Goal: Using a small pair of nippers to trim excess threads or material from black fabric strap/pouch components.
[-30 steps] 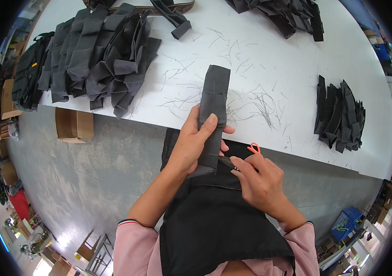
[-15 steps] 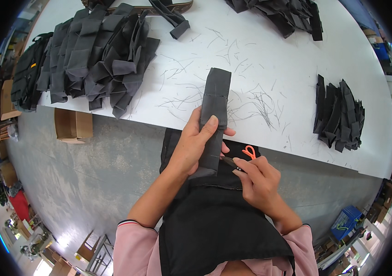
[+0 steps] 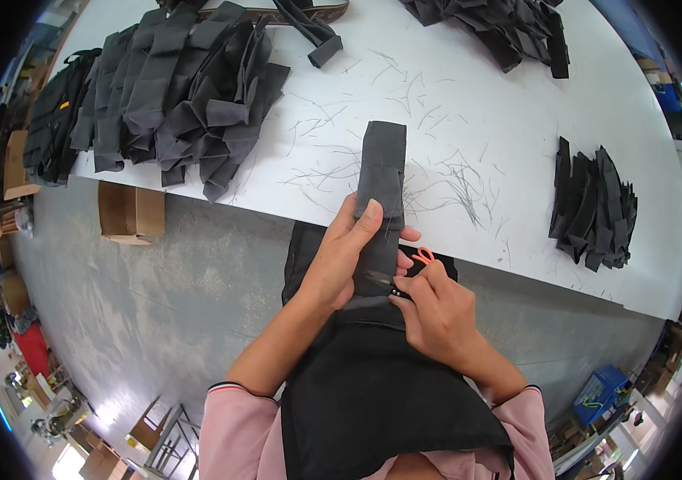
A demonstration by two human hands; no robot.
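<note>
— What does the worktop [image 3: 501,120] look like?

— White and wide, with dark thread clippings [image 3: 453,180] scattered over its middle. A big heap of folded grey fabric pieces [image 3: 185,96] lies at its left end, a smaller stack of black pieces [image 3: 593,208] sits near the right edge, and another dark pile [image 3: 501,28] lies at the far side.

— And the hands?

— The left hand [image 3: 341,260] is clenched around a long grey fabric strip [image 3: 381,184], thumb pressed on its front. The strip's far end lies flat on the worktop; its near end hangs over the edge toward the person's lap. The right hand [image 3: 437,312] grips small thread snips with orange handles [image 3: 417,268], the blades touching the strip's lower part just beside the left hand.

— What's under the hands?

— A black apron [image 3: 373,392] over the lap, with pink sleeves [image 3: 233,432] at the lower edge.

— The room?

— Grey concrete floor [image 3: 157,296]. A cardboard box [image 3: 129,212] stands under the worktop's left part, more boxes [image 3: 13,164] at the far left, and a blue crate [image 3: 601,392] on the floor at lower right.
</note>
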